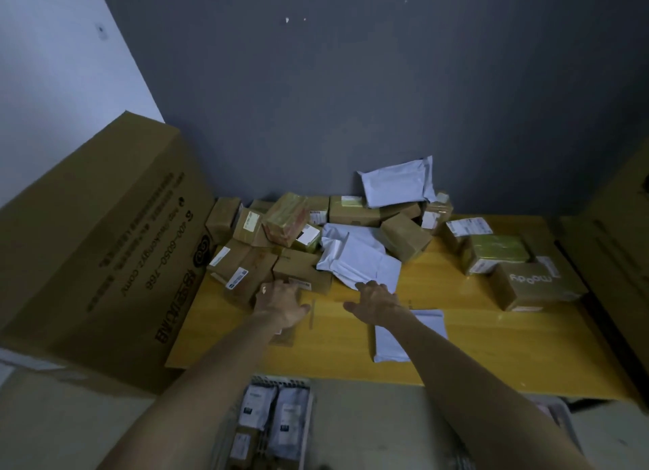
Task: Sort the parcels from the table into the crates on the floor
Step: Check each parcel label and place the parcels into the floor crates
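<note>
A heap of brown cardboard parcels (267, 245) and white poly mailers (358, 259) lies on the yellow table (456, 346) against the wall. My left hand (281, 303) lies on a small brown box (302, 276) at the heap's front edge, fingers curved over it. My right hand (377, 301) reaches with spread fingers onto the lower edge of the white mailer pile. Another white mailer (426, 324) lies flat under my right forearm. On the floor below the table's front edge stands a light crate (309, 417) holding several parcels.
A large cardboard carton (98, 259) stands against the table's left side. More brown boxes, one marked "moody" (530, 287), sit at the table's right. Another big carton (614, 259) borders the right edge. A second crate's corner (558, 413) shows at the lower right.
</note>
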